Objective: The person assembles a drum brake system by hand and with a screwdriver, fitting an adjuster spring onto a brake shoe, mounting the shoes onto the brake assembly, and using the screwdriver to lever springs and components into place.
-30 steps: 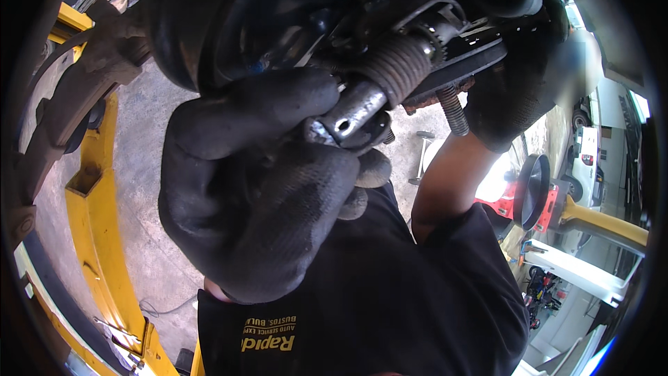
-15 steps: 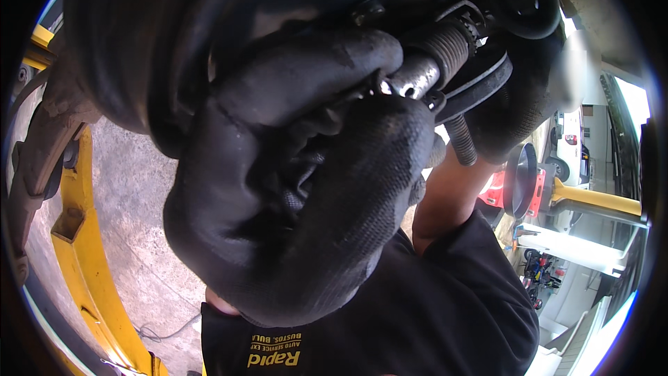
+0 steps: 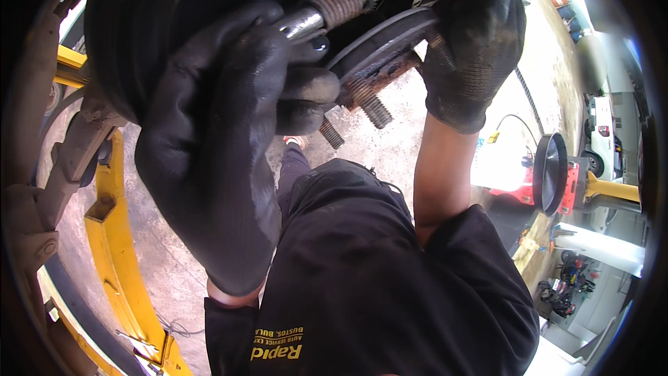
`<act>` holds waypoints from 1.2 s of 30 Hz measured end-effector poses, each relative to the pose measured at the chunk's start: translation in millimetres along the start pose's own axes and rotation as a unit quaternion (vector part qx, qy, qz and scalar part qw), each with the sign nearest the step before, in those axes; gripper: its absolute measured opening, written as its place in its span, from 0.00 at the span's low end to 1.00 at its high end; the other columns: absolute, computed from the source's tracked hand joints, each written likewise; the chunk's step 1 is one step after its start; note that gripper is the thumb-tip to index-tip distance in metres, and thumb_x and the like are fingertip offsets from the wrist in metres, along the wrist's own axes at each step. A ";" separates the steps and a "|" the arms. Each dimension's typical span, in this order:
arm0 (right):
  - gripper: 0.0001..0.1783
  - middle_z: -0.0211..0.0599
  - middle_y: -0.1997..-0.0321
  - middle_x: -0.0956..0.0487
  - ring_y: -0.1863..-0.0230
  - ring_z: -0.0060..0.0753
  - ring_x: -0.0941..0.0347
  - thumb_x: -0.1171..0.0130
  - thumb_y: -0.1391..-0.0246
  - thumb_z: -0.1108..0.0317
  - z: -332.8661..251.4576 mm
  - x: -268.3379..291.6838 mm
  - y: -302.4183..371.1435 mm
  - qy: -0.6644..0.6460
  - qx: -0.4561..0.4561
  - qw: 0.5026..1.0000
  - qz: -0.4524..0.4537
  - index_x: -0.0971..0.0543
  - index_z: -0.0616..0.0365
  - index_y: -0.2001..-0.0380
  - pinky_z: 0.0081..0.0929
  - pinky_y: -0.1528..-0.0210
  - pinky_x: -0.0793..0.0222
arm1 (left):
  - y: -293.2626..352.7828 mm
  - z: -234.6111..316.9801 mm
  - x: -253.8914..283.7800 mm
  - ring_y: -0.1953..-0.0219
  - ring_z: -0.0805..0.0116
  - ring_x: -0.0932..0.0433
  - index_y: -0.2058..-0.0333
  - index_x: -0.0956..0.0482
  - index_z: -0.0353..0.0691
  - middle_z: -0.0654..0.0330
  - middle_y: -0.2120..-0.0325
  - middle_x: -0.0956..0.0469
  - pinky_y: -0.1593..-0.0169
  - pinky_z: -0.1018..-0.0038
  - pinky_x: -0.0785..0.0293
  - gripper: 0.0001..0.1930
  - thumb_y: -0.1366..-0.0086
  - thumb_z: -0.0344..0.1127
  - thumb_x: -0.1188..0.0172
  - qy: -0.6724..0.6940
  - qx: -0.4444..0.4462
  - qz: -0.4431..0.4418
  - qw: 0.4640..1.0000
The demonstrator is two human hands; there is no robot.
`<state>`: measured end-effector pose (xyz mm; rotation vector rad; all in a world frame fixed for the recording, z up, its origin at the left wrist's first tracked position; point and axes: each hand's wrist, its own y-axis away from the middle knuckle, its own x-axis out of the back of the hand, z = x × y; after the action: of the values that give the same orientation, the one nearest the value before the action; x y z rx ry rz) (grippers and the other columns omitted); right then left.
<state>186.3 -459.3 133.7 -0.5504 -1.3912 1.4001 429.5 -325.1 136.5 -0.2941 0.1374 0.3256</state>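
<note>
"Well, where is the metal cylinder (image 3: 300, 23), and how is it held?"

"It is at the upper centre of the frame, in line with the coil spring (image 3: 337, 5). The left hand (image 3: 216, 111) has thumb and forefinger closed on its near end. For the right hand (image 3: 473, 49), at the upper right, I cannot tell the grip; most of its fingers are hidden, just beside the curved rim (image 3: 379, 45)."

"How should one do this holding well?"

"In my opinion, pinch firmly and straight along the spring's line, because a sideways push could make the smooth metal slip in the glove (image 3: 243, 188). The lower fingers should mind the rough threaded studs (image 3: 372, 108)."

"And the materials?"

"The cylinder is shiny and round; the spring is ribbed and brownish. The rim is dark and band-like, the flange (image 3: 395, 75) below it looks rusty and rough, and the glove is black and softly creased"
</note>
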 end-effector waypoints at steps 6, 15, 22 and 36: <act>0.49 0.55 0.42 0.21 0.40 0.63 0.26 0.49 0.38 0.33 -13.9 -17.2 4.6 -0.044 -0.012 0.997 0.063 0.34 0.74 0.36 0.52 0.36 0.31 | 0.9 6.1 -9.0 0.53 0.73 0.16 0.44 0.19 0.38 0.59 0.52 0.16 0.50 0.80 0.20 0.15 0.27 0.31 0.41 0.013 -0.040 -0.047 0.998; 0.18 0.57 0.51 0.22 0.53 0.53 0.21 0.48 0.34 0.73 -18.3 -27.1 -9.4 -0.093 -0.013 0.983 0.157 0.29 0.74 0.46 0.41 0.52 0.21 | -6.1 19.6 -25.5 0.69 0.80 0.18 0.46 0.17 0.39 0.63 0.65 0.14 0.65 0.86 0.27 0.14 0.27 0.35 0.38 -0.137 -0.048 0.007 0.989; 0.16 0.45 0.55 0.19 0.54 0.31 0.24 0.56 0.25 0.70 -43.6 6.3 -24.2 -0.537 -0.375 0.749 0.101 0.23 0.71 0.51 0.28 0.48 0.28 | -6.7 20.3 -21.5 0.63 0.70 0.15 0.45 0.17 0.42 0.59 0.60 0.14 0.60 0.76 0.22 0.14 0.27 0.37 0.39 -0.364 -0.138 -0.002 0.921; 0.12 0.47 0.53 0.20 0.52 0.36 0.22 0.48 0.30 0.73 -36.3 -6.1 -10.7 -0.624 -0.375 0.668 0.153 0.20 0.69 0.51 0.29 0.47 0.27 | -2.7 9.0 1.8 0.68 0.75 0.20 0.43 0.21 0.36 0.60 0.60 0.16 0.66 0.81 0.26 0.16 0.24 0.33 0.49 -0.648 -0.289 -0.053 0.703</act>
<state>223.7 -450.9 133.4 -0.2590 -3.2165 1.4182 432.8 -324.2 145.3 -0.6319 -1.4216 0.3927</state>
